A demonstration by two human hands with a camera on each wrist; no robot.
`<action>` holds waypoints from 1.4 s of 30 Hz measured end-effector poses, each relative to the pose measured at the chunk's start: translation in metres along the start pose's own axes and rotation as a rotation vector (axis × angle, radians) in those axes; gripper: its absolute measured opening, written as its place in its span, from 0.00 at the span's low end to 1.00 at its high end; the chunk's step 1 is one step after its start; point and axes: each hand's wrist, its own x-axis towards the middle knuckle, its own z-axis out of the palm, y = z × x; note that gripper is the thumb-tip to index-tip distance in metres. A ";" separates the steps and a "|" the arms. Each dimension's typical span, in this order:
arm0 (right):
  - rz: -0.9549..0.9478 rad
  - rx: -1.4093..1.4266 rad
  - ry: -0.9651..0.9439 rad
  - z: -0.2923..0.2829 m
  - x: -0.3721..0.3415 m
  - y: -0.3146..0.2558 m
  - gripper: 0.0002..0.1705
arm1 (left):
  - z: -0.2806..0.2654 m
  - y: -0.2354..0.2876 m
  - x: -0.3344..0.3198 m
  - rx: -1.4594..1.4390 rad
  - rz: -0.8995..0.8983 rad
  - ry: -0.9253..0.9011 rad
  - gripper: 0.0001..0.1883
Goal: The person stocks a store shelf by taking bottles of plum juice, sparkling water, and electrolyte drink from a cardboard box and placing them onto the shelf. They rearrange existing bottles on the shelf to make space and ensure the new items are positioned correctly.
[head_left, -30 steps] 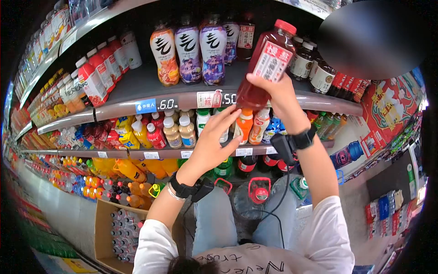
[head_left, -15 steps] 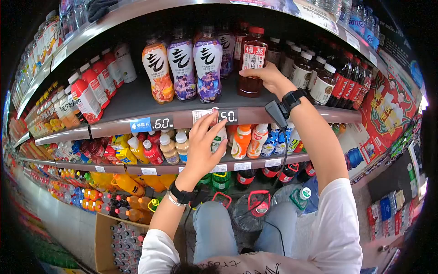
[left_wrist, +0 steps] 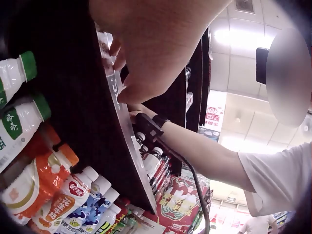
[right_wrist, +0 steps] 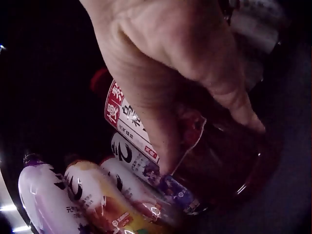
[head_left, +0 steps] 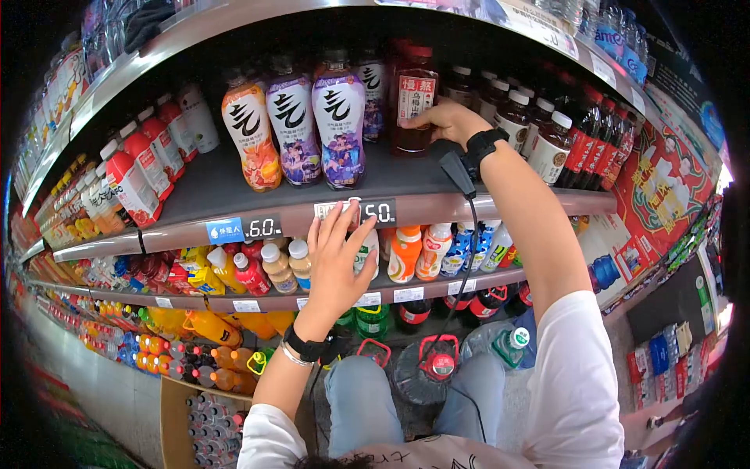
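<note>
A dark red bottle (head_left: 414,140) with a red cap and a red-and-white label stands upright on the upper shelf. My right hand (head_left: 455,123) grips its side, the thumb across the front by the label. In the right wrist view, the right hand (right_wrist: 161,58) has thumb and fingers around the dark red bottle (right_wrist: 214,165). My left hand (head_left: 337,258) lies with fingers spread and fairly straight at the shelf edge, over the price tag (head_left: 378,212). The left wrist view shows the left hand (left_wrist: 146,48) with its fingertips on the shelf's front strip.
Left of the red bottle stand orange and purple-labelled bottles (head_left: 338,133); white-labelled dark bottles (head_left: 551,148) stand to its right. The shelf below (head_left: 406,294) holds more drinks. Large water jugs (head_left: 422,374) stand by the knees, near a carton (head_left: 178,422) of bottles.
The right hand has carried the red bottle from in front of the shelf back onto it, then deeper in. The left hand has moved down and left with the shelf edge in view.
</note>
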 end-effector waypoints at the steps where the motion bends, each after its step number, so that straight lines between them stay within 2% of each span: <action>1: -0.016 0.029 -0.054 -0.007 0.010 0.008 0.23 | -0.001 0.000 0.000 -0.002 0.001 -0.004 0.28; 3: 0.004 0.034 -0.109 -0.014 0.014 0.010 0.22 | -0.003 0.000 0.001 -0.011 -0.001 -0.023 0.28; 6: 0.005 -0.134 -0.098 -0.018 0.031 0.015 0.22 | -0.003 -0.002 -0.002 -0.019 0.011 -0.033 0.28; 7: 0.073 -0.066 -0.068 -0.017 0.035 0.015 0.23 | -0.003 -0.002 -0.003 -0.021 0.009 -0.041 0.28; 10: 0.093 -0.116 -0.041 -0.017 0.036 0.009 0.36 | -0.007 0.000 -0.006 -0.033 0.003 -0.059 0.27; 11: 0.083 -0.109 -0.063 -0.017 0.033 0.006 0.37 | -0.010 0.000 -0.007 -0.042 0.000 -0.068 0.27; 14: 0.080 -0.146 -0.052 -0.017 0.037 0.007 0.34 | -0.016 -0.001 -0.013 -0.056 -0.006 -0.072 0.26; 16: 0.060 -0.222 -0.082 -0.017 0.034 0.006 0.25 | -0.021 -0.005 -0.021 -0.088 -0.011 -0.062 0.27; 18: -0.045 -0.242 -0.129 -0.012 0.005 -0.008 0.20 | -0.027 -0.009 -0.037 -0.130 -0.038 -0.037 0.27; 19: -0.056 -0.180 -0.155 -0.018 0.018 0.003 0.19 | -0.033 -0.007 -0.045 -0.170 -0.049 -0.046 0.28; 20: -0.152 -0.093 -0.264 -0.022 0.018 0.007 0.20 | -0.036 -0.005 -0.060 -0.224 -0.082 -0.024 0.28; 21: -0.143 -0.167 -0.289 -0.032 0.034 0.017 0.21 | -0.039 -0.001 -0.072 -0.243 -0.092 -0.027 0.28; 22: 0.000 -0.270 -0.267 -0.021 0.019 -0.003 0.21 | -0.044 0.002 -0.086 -0.264 -0.108 -0.030 0.27; 23: -0.003 -0.197 -0.179 -0.021 0.020 0.005 0.22 | -0.047 0.005 -0.102 -0.282 -0.123 -0.063 0.27; 24: -0.105 -0.142 -0.303 -0.036 0.047 0.027 0.22 | -0.052 0.007 -0.118 -0.305 -0.137 -0.093 0.27; 25: 0.005 -0.142 -0.229 -0.067 0.078 0.048 0.23 | -0.056 0.011 -0.135 -0.294 -0.147 -0.075 0.27; 26: -0.047 -0.192 -0.206 -0.058 0.065 0.040 0.23 | -0.058 0.012 -0.156 -0.271 -0.186 -0.105 0.27; 28: 0.055 -0.236 -0.182 -0.069 0.071 0.040 0.24 | -0.074 0.019 -0.191 -0.282 -0.297 -0.166 0.26; 31: -0.201 -0.251 0.064 -0.066 0.036 0.038 0.26 | -0.097 0.023 -0.247 -0.249 -0.428 -0.182 0.21; 34: -0.434 0.007 0.268 -0.016 -0.068 0.016 0.26 | -0.127 0.029 -0.294 -0.356 -0.737 -0.233 0.16; 36: -0.533 -0.026 0.457 0.027 -0.137 0.011 0.24 | -0.135 0.026 -0.338 -0.213 -0.822 -0.130 0.12; 37: -0.569 -0.055 0.521 0.048 -0.166 0.016 0.21 | -0.146 0.027 -0.355 -0.177 -0.987 -0.107 0.11; 38: -0.585 -0.022 0.509 0.078 -0.193 0.022 0.17 | -0.158 0.027 -0.371 -0.141 -1.149 -0.084 0.10; 39: -0.600 0.011 0.496 0.108 -0.221 0.028 0.12 | -0.171 0.027 -0.383 -0.075 -1.235 -0.040 0.10; 40: -0.592 0.108 0.404 0.147 -0.250 0.029 0.07 | -0.185 0.026 -0.396 -0.005 -1.321 0.005 0.09; 41: -0.569 -0.015 0.323 0.189 -0.275 0.030 0.03 | -0.193 0.023 -0.420 0.051 -1.369 0.037 0.09; 42: -0.545 -0.134 0.241 0.228 -0.297 0.034 0.04 | -0.196 0.017 -0.448 0.110 -1.415 0.068 0.09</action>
